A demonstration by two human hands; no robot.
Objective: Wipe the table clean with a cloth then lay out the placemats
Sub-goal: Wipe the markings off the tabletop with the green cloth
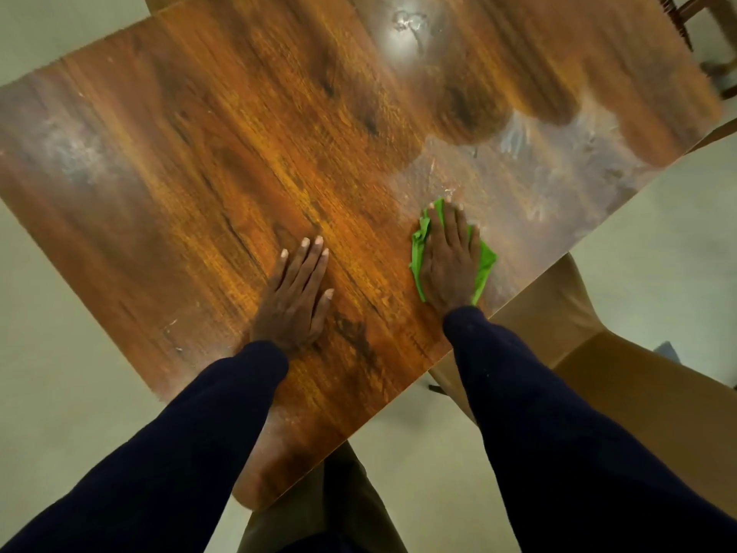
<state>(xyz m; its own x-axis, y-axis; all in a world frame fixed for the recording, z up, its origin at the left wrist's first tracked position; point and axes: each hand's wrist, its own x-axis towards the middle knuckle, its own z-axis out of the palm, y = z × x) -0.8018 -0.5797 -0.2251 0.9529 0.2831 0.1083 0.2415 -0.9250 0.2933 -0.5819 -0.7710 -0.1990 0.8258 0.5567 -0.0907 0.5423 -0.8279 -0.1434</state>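
Right hand (448,265) lies flat with its fingers straight and close together, pressing down on the cloth (485,269). The cloth is bright green, crumpled and bunched, and most of it is hidden beneath the palm. A narrow strip shows along the hand's left side, a wider flap sticks out on its right, and a small tip peeks past the fingertips. It sits on the table (239,153) near the right-hand edge, at the border of a hazy, greyish smear (538,165) that spreads away from the fingers across the glossy brown wood grain. Left hand (293,301) rests palm-down on bare wood beside it, fingers straight and slightly spread, holding nothing and apart from the cloth. Both arms wear dark sleeves (191,441).
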